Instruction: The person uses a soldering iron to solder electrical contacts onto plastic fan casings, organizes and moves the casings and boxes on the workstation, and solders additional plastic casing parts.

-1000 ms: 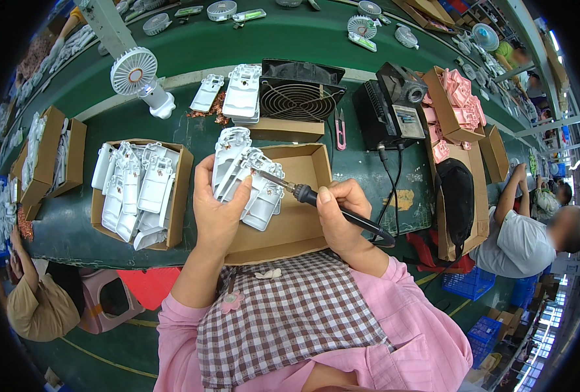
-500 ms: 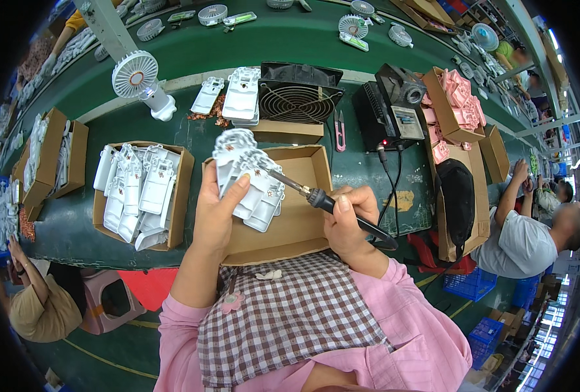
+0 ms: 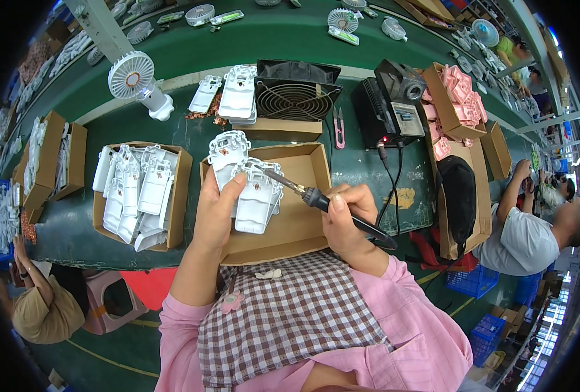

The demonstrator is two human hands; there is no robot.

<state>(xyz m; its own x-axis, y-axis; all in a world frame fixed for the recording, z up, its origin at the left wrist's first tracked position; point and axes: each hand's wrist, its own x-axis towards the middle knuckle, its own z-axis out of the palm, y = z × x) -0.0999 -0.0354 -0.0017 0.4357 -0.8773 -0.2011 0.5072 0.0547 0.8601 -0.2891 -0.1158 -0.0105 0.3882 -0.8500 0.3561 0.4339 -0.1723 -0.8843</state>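
Over the open cardboard box [image 3: 299,225] on the green bench [image 3: 368,173] | left hand [image 3: 215,212] clasps white moulded plastic housings [image 3: 247,189] | right hand [image 3: 345,219] grips black-handled soldering iron [image 3: 322,202], metal tip touching the housings.

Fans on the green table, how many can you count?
6: one white fan on the near table, five small fans along the far side. More may be hidden.
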